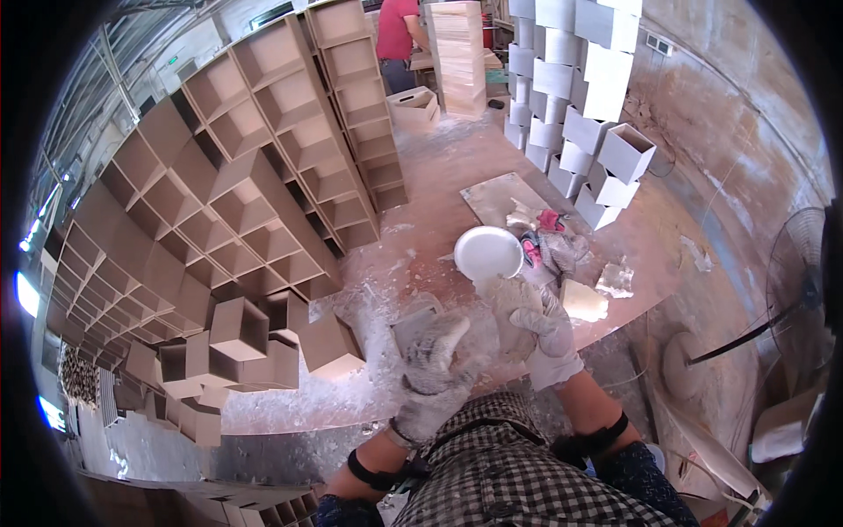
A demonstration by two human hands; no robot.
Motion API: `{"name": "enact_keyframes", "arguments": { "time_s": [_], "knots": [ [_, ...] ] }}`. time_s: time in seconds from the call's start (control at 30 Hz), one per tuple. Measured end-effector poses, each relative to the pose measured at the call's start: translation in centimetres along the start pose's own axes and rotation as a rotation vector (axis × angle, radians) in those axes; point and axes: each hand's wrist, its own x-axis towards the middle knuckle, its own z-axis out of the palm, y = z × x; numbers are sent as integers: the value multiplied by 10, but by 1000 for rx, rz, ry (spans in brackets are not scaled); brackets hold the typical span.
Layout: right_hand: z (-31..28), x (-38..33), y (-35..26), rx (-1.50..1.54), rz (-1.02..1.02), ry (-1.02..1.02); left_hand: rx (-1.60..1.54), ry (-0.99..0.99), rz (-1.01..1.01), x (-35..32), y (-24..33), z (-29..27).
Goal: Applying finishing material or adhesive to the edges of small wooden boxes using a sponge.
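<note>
A pale, dusty beige pad (512,303) is gripped in my right hand (550,332), which wears a grey-white work glove. Whether it is a sponge or a sanding piece I cannot tell. My left hand (432,373), in a powdery glove, is just left of it, fingers apart and nothing visible in it. A clear plastic tub (416,313) sits on the table beyond my left hand. Behind the pad stands a round white container (488,253). Crumpled gloves or rags (555,250) with pink patches lie to its right, near a cream foam block (583,300).
Open brown boxes (281,184) are stacked high on the left, with loose ones (239,328) in front. Whitish boxes (553,79) stand stacked at the far right. White powder covers the reddish table (421,228). A fan (795,272) stands right; a person in red (399,31) works behind.
</note>
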Motion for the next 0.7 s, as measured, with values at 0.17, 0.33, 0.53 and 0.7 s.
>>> {"name": "enact_keyframes", "arguments": {
  "time_s": [0.17, 0.33, 0.53, 0.7],
  "knots": [
    [21, -9, 14, 59, 111, -80, -20, -48, -55, -5, 4, 7],
    [21, -30, 42, 120, 330, 106, 32, -142, -122, -22, -15, 3],
    [4, -39, 81, -58, 229, 44, -33, -181, -233, -38, -20, 6],
    [20, -40, 96, -398, -179, 157, -308, -103, -278, -68, -57, 29]
  ]
}}
